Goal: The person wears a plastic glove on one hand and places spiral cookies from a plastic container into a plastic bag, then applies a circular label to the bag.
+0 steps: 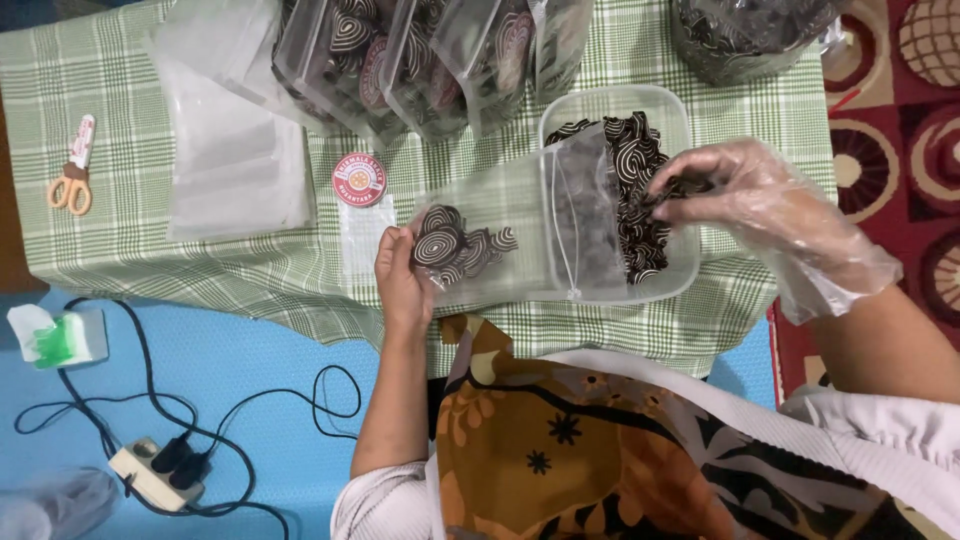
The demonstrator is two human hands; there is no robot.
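Our bare left hand (400, 275) grips the clear pouch (500, 240) by its bottom, mouth lying over the plastic tub (676, 130) so swirl cookies (455, 245) slide in; our gloved right hand (745, 195) has its fingers closed on cookies there.

Your one view comes from the camera on your head, looking almost straight down over your lap at the green checked cloth (120, 200) on the floor. It sits close, your forearms filling the lower frame, and no second view overlaps it.
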